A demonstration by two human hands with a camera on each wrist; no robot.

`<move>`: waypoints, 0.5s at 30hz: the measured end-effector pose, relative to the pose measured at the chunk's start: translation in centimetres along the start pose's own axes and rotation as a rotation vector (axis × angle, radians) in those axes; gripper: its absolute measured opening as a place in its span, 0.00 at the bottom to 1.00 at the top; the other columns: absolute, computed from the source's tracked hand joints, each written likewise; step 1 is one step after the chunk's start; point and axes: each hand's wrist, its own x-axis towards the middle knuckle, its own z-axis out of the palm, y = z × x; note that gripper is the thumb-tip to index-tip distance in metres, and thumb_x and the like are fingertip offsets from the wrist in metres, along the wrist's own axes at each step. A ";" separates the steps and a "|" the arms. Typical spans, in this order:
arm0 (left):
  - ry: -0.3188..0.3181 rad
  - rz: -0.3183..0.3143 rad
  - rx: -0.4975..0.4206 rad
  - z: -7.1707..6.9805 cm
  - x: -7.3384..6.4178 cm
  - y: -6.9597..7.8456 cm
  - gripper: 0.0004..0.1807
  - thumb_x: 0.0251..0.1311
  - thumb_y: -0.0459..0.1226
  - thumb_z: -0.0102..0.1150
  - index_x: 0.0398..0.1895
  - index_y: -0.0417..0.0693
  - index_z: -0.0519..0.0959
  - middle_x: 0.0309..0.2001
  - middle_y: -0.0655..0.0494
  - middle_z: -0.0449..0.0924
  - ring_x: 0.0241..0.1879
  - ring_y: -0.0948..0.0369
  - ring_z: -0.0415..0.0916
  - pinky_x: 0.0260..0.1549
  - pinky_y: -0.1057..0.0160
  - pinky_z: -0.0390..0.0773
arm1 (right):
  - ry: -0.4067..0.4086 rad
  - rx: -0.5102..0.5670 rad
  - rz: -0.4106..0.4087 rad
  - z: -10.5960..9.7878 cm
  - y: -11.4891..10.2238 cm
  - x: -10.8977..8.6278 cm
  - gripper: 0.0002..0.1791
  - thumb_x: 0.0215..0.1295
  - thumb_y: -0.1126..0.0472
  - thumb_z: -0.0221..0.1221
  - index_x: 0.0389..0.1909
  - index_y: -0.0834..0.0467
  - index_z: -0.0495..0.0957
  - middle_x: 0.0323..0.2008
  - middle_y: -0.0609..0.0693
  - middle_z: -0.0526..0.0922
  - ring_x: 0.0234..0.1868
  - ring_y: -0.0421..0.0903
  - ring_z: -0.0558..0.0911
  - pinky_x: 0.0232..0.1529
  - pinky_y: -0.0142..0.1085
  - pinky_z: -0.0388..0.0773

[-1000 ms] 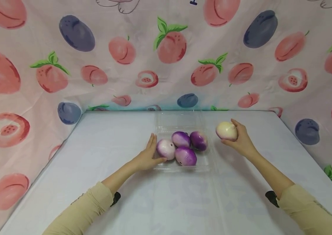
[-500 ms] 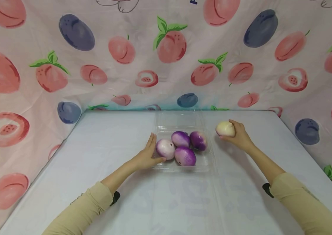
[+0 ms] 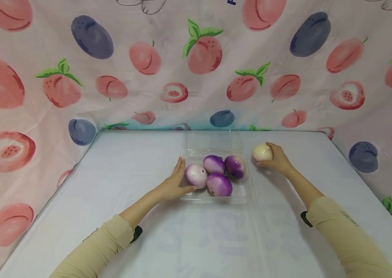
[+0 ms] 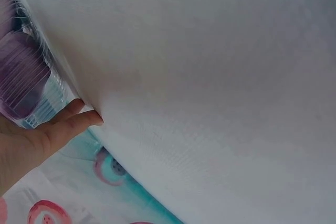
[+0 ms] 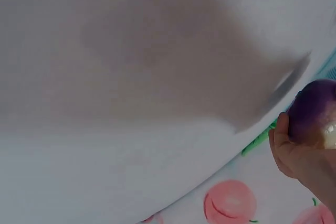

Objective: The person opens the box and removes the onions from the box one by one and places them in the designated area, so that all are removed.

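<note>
My right hand (image 3: 279, 159) grips a purple-and-cream turnip (image 3: 261, 153) just to the right of a clear plastic box (image 3: 241, 192). In the right wrist view, the thumb side is mostly out of frame and the fingers curl against the turnip's dark purple part (image 5: 311, 111). My left hand (image 3: 173, 186) lies along the box's left side, its fingers straight against the wall and the thumb stretched over the front left corner. Inside the box sit several turnips: a pale one (image 3: 196, 176) beside the left thumb, and purple ones (image 3: 219, 184) to its right.
Behind the box its transparent lid (image 3: 213, 139) stands folded back, open. A white cloth covers the table (image 3: 140, 154). A fruit-printed curtain (image 3: 168, 50) rises along the table's back and sides.
My right hand has carried the turnip slightly left, nearer the box. The left hand and the turnips in the box stay put.
</note>
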 end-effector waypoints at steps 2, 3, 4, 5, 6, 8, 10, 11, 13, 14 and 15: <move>-0.008 -0.010 -0.002 0.0 -0.1 0.1 0.58 0.60 0.53 0.57 0.72 0.39 0.26 0.74 0.41 0.18 0.72 0.41 0.39 0.68 0.44 0.53 | -0.004 0.010 0.012 0.2 -0.1 0.1 0.48 0.48 0.68 0.67 0.64 0.82 0.50 0.62 0.81 0.56 0.66 0.73 0.55 0.68 0.60 0.50; -0.011 -0.011 -0.004 0.0 -0.1 0.1 0.58 0.60 0.53 0.57 0.72 0.39 0.26 0.74 0.42 0.18 0.72 0.40 0.40 0.68 0.44 0.54 | -0.006 0.008 0.017 0.3 -0.2 0.2 0.48 0.48 0.68 0.67 0.64 0.82 0.50 0.62 0.81 0.56 0.66 0.73 0.55 0.68 0.60 0.51; -0.013 -0.012 -0.005 0.0 -0.1 0.1 0.58 0.60 0.53 0.58 0.72 0.39 0.26 0.74 0.42 0.18 0.72 0.40 0.40 0.67 0.44 0.54 | -0.008 0.008 0.025 0.3 -0.2 0.3 0.48 0.48 0.68 0.67 0.64 0.82 0.50 0.62 0.81 0.56 0.65 0.73 0.55 0.68 0.60 0.51; -0.016 -0.011 -0.004 -0.1 -0.1 0.1 0.58 0.60 0.53 0.58 0.72 0.39 0.26 0.74 0.42 0.18 0.72 0.40 0.41 0.67 0.44 0.54 | -0.009 0.008 0.031 0.4 -0.2 0.3 0.48 0.48 0.68 0.67 0.64 0.82 0.49 0.62 0.81 0.56 0.65 0.73 0.56 0.68 0.60 0.51; -0.016 -0.012 -0.006 -0.1 -0.2 0.1 0.58 0.60 0.53 0.58 0.72 0.40 0.26 0.74 0.43 0.18 0.72 0.40 0.42 0.67 0.44 0.55 | -0.012 0.005 0.041 0.5 -0.3 0.4 0.48 0.49 0.68 0.67 0.64 0.82 0.49 0.62 0.81 0.56 0.65 0.73 0.56 0.68 0.60 0.51; -0.015 -0.013 -0.008 -0.1 -0.2 0.1 0.58 0.60 0.53 0.58 0.73 0.40 0.26 0.74 0.43 0.18 0.72 0.40 0.42 0.67 0.44 0.55 | -0.014 -0.014 0.047 0.6 -0.3 0.6 0.47 0.50 0.68 0.67 0.65 0.81 0.49 0.62 0.81 0.56 0.65 0.73 0.55 0.68 0.60 0.51; -0.010 -0.012 -0.008 -0.1 -0.1 0.0 0.58 0.59 0.52 0.58 0.73 0.40 0.26 0.74 0.42 0.18 0.72 0.40 0.43 0.67 0.44 0.56 | -0.016 -0.026 0.046 0.6 -0.2 0.8 0.47 0.50 0.68 0.67 0.65 0.81 0.49 0.62 0.81 0.55 0.65 0.73 0.55 0.68 0.60 0.51; -0.009 -0.009 -0.009 -0.1 -0.1 0.1 0.58 0.59 0.52 0.58 0.72 0.39 0.26 0.74 0.42 0.18 0.72 0.39 0.42 0.67 0.43 0.56 | -0.017 -0.033 0.044 0.7 -0.1 0.8 0.48 0.50 0.67 0.67 0.65 0.81 0.49 0.62 0.81 0.55 0.65 0.73 0.55 0.67 0.60 0.51; -0.016 -0.014 -0.004 -0.1 0.0 0.1 0.58 0.60 0.52 0.58 0.72 0.39 0.26 0.74 0.42 0.17 0.72 0.40 0.41 0.67 0.44 0.55 | -0.019 -0.038 0.038 0.8 0.0 0.9 0.47 0.50 0.67 0.67 0.64 0.81 0.49 0.62 0.81 0.56 0.65 0.74 0.55 0.67 0.60 0.51; -0.019 -0.011 -0.002 -0.1 0.1 0.0 0.58 0.60 0.52 0.58 0.72 0.39 0.26 0.74 0.42 0.17 0.72 0.40 0.41 0.67 0.44 0.55 | -0.022 -0.041 0.038 0.8 0.0 0.9 0.47 0.50 0.67 0.67 0.64 0.82 0.49 0.61 0.82 0.56 0.65 0.74 0.55 0.67 0.61 0.51; -0.021 -0.009 -0.002 -0.1 0.1 0.1 0.58 0.60 0.52 0.58 0.72 0.38 0.26 0.73 0.41 0.17 0.72 0.40 0.40 0.67 0.44 0.55 | -0.024 -0.042 0.040 0.8 0.1 0.9 0.48 0.50 0.67 0.67 0.64 0.82 0.49 0.61 0.82 0.56 0.64 0.74 0.56 0.67 0.61 0.52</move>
